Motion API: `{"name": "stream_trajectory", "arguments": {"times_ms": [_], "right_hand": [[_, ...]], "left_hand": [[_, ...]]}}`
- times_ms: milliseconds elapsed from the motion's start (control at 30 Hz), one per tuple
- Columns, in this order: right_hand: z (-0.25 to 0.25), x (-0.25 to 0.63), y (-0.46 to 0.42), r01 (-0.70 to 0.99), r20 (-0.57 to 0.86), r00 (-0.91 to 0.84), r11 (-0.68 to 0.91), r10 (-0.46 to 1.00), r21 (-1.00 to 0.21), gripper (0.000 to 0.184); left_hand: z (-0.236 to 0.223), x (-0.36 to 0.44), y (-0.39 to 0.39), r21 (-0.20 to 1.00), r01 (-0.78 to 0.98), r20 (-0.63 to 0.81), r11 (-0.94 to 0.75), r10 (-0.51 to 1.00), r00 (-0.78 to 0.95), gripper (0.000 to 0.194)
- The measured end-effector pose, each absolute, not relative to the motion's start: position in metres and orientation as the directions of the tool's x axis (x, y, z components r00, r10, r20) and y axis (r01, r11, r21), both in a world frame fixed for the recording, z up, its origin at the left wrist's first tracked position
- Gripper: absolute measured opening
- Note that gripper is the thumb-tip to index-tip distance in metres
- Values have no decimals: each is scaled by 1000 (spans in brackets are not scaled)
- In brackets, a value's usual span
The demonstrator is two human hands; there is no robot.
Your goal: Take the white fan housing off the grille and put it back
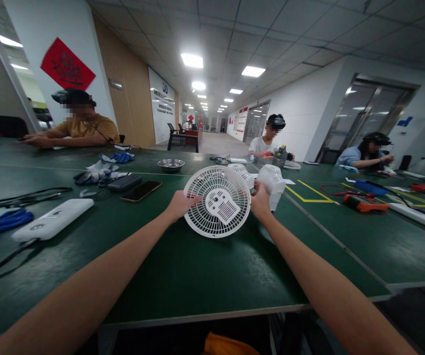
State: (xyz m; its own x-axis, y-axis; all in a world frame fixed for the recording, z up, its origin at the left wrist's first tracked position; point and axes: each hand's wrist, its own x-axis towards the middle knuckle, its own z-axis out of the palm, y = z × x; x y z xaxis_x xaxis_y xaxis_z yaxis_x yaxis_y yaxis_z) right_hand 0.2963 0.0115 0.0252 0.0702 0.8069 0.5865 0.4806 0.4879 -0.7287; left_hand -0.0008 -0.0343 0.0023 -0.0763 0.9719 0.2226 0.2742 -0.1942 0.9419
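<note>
A round white fan grille (217, 229), with a slotted plate at its middle, is held up above the green table between my two hands. My left hand (182, 204) grips its left rim, fingers reaching over the edge onto the bars. At the right rim, my right hand (260, 203) is closed on the grille, its fingers partly hidden. Just behind that hand stands a white plastic fan housing (271, 180). Another white part (241, 170) shows partly behind the grille's top right.
A metal bowl (171, 164) sits beyond the grille. To the left lie a black phone (141, 191), a dark case (124, 182), gloves (99, 173) and a white power bank (54, 219). An orange multimeter (365, 203) lies right. Several people sit around the table.
</note>
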Motion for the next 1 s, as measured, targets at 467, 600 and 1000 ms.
{"name": "stream_trajectory", "arguments": {"times_ms": [467,600,1000], "right_hand": [[13,299,18,727,379,-9,266,925,-633,52],[14,300,18,770,349,-3,225,937,-597,56],[15,300,17,832,355,17,184,935,-523,71]], "left_hand": [[2,2,-33,951,251,211,-180,972,-105,29],[0,1,-31,946,262,223,-191,970,-96,29],[9,4,-41,941,288,213,-178,973,-94,28]]}}
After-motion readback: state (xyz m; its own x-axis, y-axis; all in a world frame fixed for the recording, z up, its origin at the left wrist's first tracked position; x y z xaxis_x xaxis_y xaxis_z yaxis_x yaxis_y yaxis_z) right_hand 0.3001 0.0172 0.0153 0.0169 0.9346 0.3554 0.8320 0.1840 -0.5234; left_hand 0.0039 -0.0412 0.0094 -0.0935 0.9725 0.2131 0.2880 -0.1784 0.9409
